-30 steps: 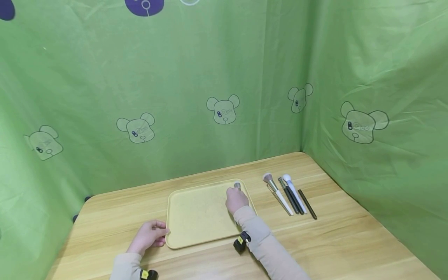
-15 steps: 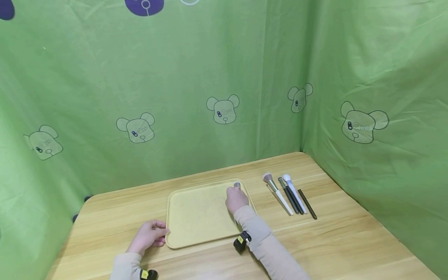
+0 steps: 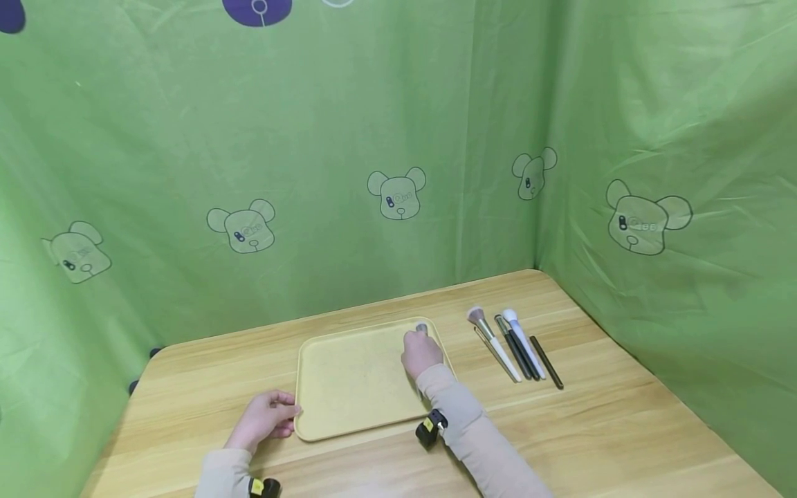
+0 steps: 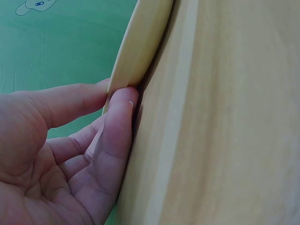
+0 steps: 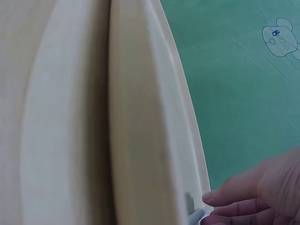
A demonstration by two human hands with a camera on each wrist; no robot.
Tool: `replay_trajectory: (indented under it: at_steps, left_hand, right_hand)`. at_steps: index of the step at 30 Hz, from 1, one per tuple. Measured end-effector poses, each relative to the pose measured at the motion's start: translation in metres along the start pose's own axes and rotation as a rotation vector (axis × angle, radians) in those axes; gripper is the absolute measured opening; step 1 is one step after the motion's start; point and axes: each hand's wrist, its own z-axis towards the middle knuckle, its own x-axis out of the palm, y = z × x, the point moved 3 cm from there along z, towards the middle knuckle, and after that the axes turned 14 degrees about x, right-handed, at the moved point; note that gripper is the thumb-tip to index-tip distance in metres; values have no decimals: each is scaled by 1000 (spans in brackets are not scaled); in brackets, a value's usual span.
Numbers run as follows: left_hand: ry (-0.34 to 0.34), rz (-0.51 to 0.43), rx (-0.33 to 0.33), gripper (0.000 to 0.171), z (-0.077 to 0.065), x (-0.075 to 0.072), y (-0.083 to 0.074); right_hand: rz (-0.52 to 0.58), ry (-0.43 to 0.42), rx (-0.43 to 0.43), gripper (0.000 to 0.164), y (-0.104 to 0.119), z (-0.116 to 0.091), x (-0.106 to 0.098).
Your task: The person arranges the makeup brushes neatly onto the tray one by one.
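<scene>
A yellow rectangular tray [image 3: 355, 380] lies on the wooden table. My left hand [image 3: 264, 418] is at its near left corner; in the left wrist view the thumb and fingers [image 4: 119, 122] pinch the tray's rim. Over the tray's right side, my right hand [image 3: 422, 355] holds a makeup brush [image 3: 422, 328], whose head pokes out beyond the fingers. Most of the brush is hidden under the hand. In the right wrist view a pale handle end [image 5: 197, 215] shows beside the fingertips, inside the tray wall.
Right of the tray lie several makeup brushes, among them a white-handled brush [image 3: 495, 346], a brush with a white head [image 3: 517, 332] and a dark slim stick [image 3: 547, 363]. A green curtain [image 3: 311, 138] with bear prints stands behind the table [image 3: 623, 415].
</scene>
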Motion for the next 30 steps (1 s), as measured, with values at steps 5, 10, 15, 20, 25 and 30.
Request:
replay_trajectory:
  at_steps: [5, 10, 15, 20, 25, 30]
  left_hand:
    - [-4, 1, -1, 35, 1, 0, 0]
    - [3, -3, 0, 36, 0, 0, -1]
    - [6, -1, 0, 36, -1, 0, -2]
    - [2, 1, 4, 36, -1, 0, -1]
    - [2, -3, 2, 36, 0, 0, -1]
    - [4, -2, 1, 36, 0, 0, -1]
  right_hand:
    - [-15, -5, -22, 4, 0, 0, -3]
    - [6, 18, -11, 5, -2, 2, -9]
    - [47, 32, 31, 10, -6, 5, -18]
    - [94, 45, 56, 13, -11, 10, -26]
    - [127, 49, 86, 19, -20, 17, -33]
    - [135, 53, 106, 30, -36, 25, -40]
